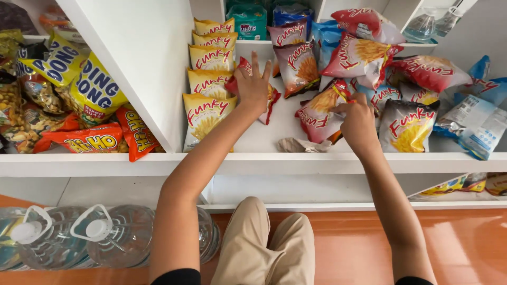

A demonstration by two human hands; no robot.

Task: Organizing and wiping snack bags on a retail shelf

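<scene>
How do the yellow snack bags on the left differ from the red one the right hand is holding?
The yellow bags stand upright in a tidy overlapping row beside the left hand. The red bag lies tilted and crumpled, pinched by the right hand. Both kinds are small snack bags on the same white shelf.

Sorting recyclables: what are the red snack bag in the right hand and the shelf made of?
Red snack bag: seemingly thin plastic film, glossy, crinkled where the right hand pinches it. Shelf: smooth white board, likely painted or laminated wood; core unseen.
</scene>
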